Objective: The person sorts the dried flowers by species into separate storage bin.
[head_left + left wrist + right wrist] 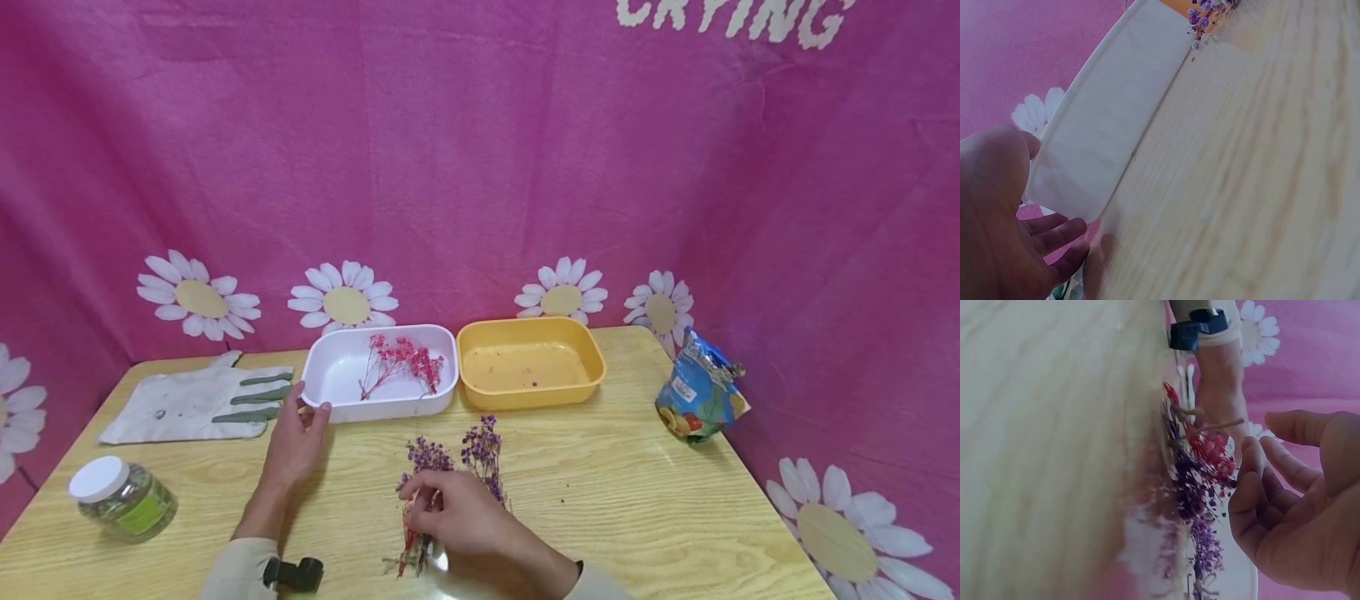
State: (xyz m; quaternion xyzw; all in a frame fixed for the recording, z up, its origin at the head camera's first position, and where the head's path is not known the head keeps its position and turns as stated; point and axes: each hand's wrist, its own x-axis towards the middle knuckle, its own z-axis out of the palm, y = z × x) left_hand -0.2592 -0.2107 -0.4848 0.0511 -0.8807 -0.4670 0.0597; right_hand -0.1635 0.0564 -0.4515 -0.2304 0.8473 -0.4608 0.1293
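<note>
My left hand point(296, 442) holds the left front corner of a white plastic tub point(390, 408), thumb and fingers spread around it. In the left wrist view the fingertips point(1063, 234) lie along the tub's short end. Pink-red dried flowers point(401, 358) lie inside the tub. Above bunches of purple dried flowers point(482, 450) hovers my right hand point(468, 512), its fingers loosely bent and nothing between thumb and fingertips. Red sprigs and twine point(1213, 427) show on the nearest bunch, close to those fingertips. The hand hides part of the bunches in the head view.
A yellow tub point(528, 392) with small bits in it stands right of the white one. At the left lie a white glove point(187, 404) with green stripes and a lidded jar point(123, 500). A blue snack bag point(697, 392) stands at the right edge. Pink cloth point(465, 167) hangs behind.
</note>
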